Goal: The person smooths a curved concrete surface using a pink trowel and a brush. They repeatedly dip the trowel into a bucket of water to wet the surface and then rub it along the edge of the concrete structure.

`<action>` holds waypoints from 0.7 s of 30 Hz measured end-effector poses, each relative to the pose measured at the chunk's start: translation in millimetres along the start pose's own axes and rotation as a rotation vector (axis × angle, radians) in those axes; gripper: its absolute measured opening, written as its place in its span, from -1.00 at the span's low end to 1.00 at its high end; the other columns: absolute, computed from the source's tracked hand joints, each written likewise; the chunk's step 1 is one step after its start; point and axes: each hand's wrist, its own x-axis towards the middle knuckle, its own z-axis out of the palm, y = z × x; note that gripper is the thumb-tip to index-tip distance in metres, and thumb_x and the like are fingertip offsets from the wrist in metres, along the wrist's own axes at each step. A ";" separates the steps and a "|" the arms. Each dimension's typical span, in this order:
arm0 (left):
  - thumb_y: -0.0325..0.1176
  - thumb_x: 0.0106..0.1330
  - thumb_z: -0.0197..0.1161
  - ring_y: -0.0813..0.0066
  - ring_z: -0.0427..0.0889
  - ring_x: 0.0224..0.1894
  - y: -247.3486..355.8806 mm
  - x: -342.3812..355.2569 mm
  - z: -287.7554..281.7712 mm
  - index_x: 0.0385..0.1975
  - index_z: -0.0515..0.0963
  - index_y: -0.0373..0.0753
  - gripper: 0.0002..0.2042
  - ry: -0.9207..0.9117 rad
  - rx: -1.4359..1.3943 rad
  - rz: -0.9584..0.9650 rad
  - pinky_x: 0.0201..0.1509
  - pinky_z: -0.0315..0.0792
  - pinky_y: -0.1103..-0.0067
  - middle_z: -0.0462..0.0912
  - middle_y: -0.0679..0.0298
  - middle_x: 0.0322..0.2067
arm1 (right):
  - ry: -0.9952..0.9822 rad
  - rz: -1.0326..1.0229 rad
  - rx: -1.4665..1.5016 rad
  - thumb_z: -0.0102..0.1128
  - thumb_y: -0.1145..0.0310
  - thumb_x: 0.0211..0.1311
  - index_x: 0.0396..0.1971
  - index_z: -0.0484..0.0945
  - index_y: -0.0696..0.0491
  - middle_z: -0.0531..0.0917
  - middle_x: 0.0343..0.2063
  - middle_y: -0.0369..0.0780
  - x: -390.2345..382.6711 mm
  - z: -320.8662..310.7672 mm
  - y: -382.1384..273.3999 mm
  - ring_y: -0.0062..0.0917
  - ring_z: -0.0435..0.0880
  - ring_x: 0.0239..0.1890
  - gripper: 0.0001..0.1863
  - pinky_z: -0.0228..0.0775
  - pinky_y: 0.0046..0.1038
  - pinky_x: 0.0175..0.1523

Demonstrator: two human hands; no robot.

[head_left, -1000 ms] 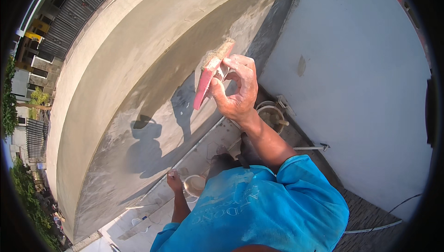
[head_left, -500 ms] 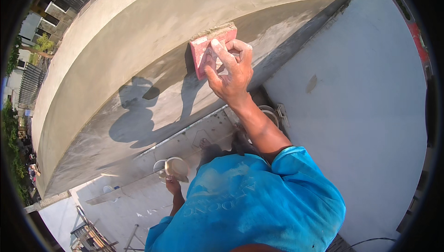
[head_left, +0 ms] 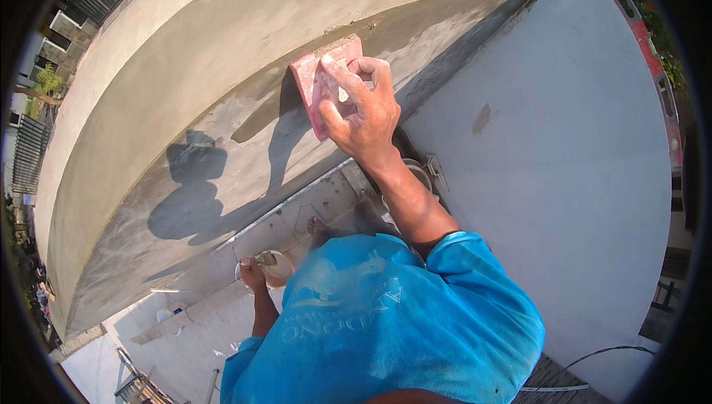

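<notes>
My right hand (head_left: 363,104) is closed on a pinkish-red plastering float (head_left: 308,81), its face pressed to the curved, freshly plastered wall (head_left: 252,126). Wet mortar clings along the float's upper edge. The thumb and fingers pinch the grip on its back, which they partly hide. Down low on the left, my left hand (head_left: 252,272) is closed beside a pale bucket (head_left: 280,270). A small tan-grey piece shows by its fingers, but what the hand holds is too small to make out. Darker, damp plaster surrounds the float.
A smooth pale blue-grey surface (head_left: 549,144) fills the right side. Another bucket (head_left: 417,173) stands beneath my right forearm. My feet are on a narrow ledge (head_left: 334,196) along the wall's base. Wooden strips (head_left: 141,378) lie at lower left; a cable (head_left: 608,350) runs at lower right.
The float and my right hand have shifted slightly left and down along the wall, while the whole view has moved a little. My left hand has moved left and up beside the bucket.
</notes>
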 end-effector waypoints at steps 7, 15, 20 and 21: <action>-0.24 0.40 0.29 0.48 0.67 -0.40 -6.7 -4.5 1.9 -0.14 0.59 -0.27 -0.77 0.020 0.102 0.041 -0.43 0.59 0.54 0.68 0.25 -0.37 | 0.133 -0.006 0.085 0.44 0.46 -0.21 0.05 0.72 -0.08 0.52 -0.15 -0.21 -4.9 16.9 -14.1 -0.47 0.58 -0.34 -0.37 0.48 -0.49 -0.42; -0.20 0.41 0.26 0.29 0.72 -0.23 -11.5 -16.0 -8.5 -0.23 0.62 -0.28 -0.76 0.071 0.023 -0.141 -0.07 0.56 0.36 0.74 0.12 -0.33 | 0.049 0.061 0.095 0.43 0.50 -0.06 0.09 0.67 0.00 0.56 -0.13 -0.22 -28.9 5.7 -2.0 -0.53 0.58 -0.28 -0.43 0.46 -0.53 -0.38; -0.20 0.43 0.27 0.35 0.72 -0.25 -26.5 -23.0 -18.1 -0.23 0.63 -0.28 -0.76 0.046 0.020 -0.145 -0.10 0.55 0.38 0.74 0.15 -0.34 | 0.212 0.528 0.532 0.31 0.55 0.19 0.13 0.61 0.14 0.56 -0.07 -0.22 16.1 -8.9 18.0 -0.64 0.52 -0.14 -0.55 0.49 -0.55 -0.22; -0.20 0.43 0.26 0.35 0.71 -0.26 -22.1 -20.5 -15.0 -0.22 0.63 -0.28 -0.76 0.038 0.012 -0.109 -0.12 0.55 0.38 0.74 0.15 -0.34 | 0.188 0.589 0.645 0.29 0.55 0.22 0.13 0.61 0.16 0.55 -0.06 -0.21 18.5 -7.7 17.1 -0.65 0.51 -0.12 -0.56 0.49 -0.55 -0.18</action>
